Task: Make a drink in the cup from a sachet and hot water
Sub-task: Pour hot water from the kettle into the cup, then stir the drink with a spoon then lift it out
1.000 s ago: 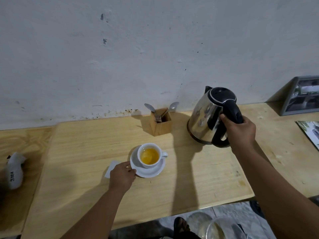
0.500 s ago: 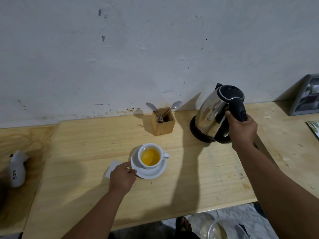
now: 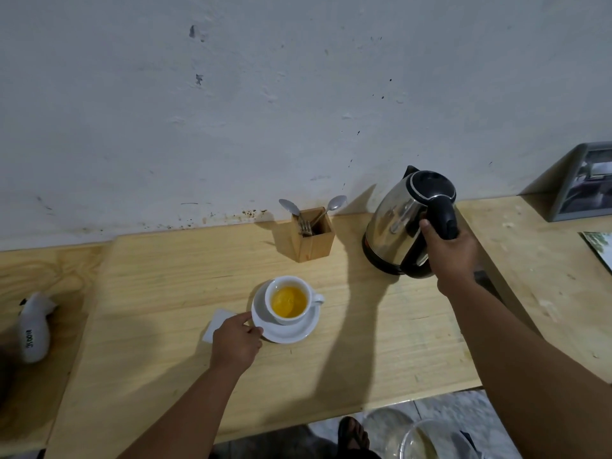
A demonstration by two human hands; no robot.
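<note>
Head view. The white ceramic cup (image 3: 290,300) is standing on its round white saucer (image 3: 299,333) near the middle of the pale wooden surface (image 3: 381,359), and it is holding a yellow-orange liquid. The left hand (image 3: 235,342) is resting at the saucer's near-left rim, fingers loosely curled and touching the rim, partly covering a small white square of paper (image 3: 217,323), possibly the sachet. The right hand (image 3: 453,256) is wrapping closed around the black handle of the polished steel kettle (image 3: 402,223), which is sitting at the far right of the surface, tilted slightly toward the wall.

Governing relation: the cup is lying directly beside the left hand and well apart from the right, down-left of the kettle. A square wooden holder (image 3: 313,238) is standing behind the cup, between the two hands; its two metal spoons (image 3: 334,203) are pointing up toward the wall. Judgement: water is already in, stirring remains, and the right hand is nearer the spoons once it is freeing the kettle.
</note>
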